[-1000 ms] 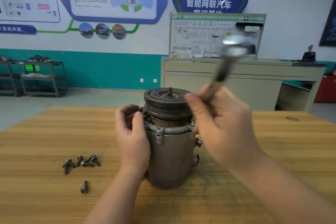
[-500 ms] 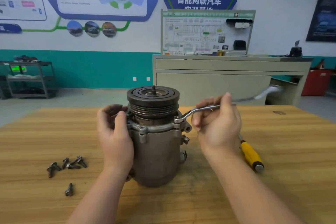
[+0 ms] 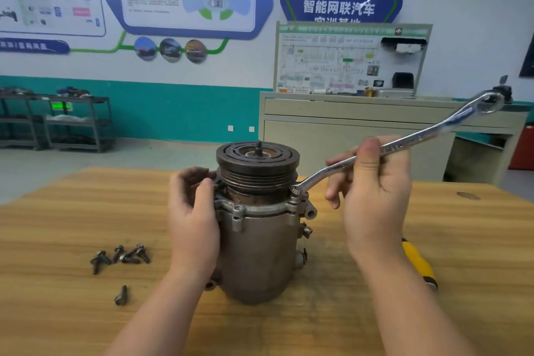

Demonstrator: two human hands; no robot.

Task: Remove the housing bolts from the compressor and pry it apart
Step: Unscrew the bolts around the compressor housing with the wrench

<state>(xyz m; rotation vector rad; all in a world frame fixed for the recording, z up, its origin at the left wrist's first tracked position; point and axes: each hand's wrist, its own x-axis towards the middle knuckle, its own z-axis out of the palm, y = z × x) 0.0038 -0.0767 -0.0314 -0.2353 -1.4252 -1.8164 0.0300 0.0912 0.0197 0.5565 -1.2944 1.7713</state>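
Wrench [image 3: 398,145] handle swung up and outward since half a second ago; ring end stays seated on the flange bolt [image 3: 294,193]. Right hand [image 3: 372,191] clamped on the shank. Left hand [image 3: 192,211] closed around the compressor [image 3: 260,240], upright on the tabletop [image 3: 57,312]. Loose bolts [image 3: 121,256] left of that grip.

One compressor [image 3: 257,222] stands on the tabletop [image 3: 57,312]. One ring spanner [image 3: 398,144] is in view, and one yellow-handled tool [image 3: 419,264]. Loose bolts [image 3: 122,257]: a cluster of about five, plus one lying apart, roughly six. Two hands: left hand [image 3: 192,220], right hand [image 3: 375,199].
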